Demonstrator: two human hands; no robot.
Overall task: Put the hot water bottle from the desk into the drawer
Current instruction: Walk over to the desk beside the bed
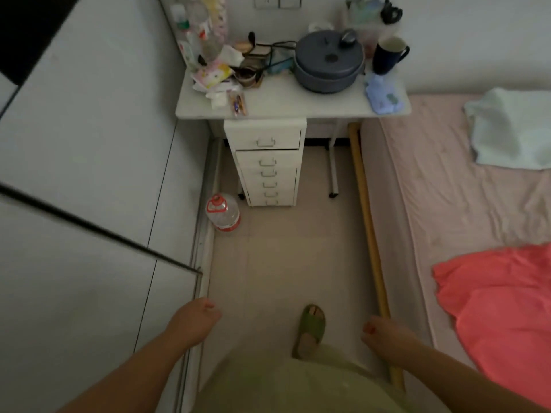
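One hot water bottle [383, 95], six drawers [269, 162].

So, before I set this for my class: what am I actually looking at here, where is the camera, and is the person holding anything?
There is no machine. One wide-angle camera sits on a person's head, looking forward and down, so both bare arms enter from the bottom edge. The left hand and the right hand hang free, holding nothing. Ahead stands a white desk with a drawer unit underneath; its top drawer sits slightly out. On the desk lie a grey lidded pot, a dark mug, a heap of packets and bottles at the left, and a soft blue item at the right edge, possibly the hot water bottle. A bed runs along the right.
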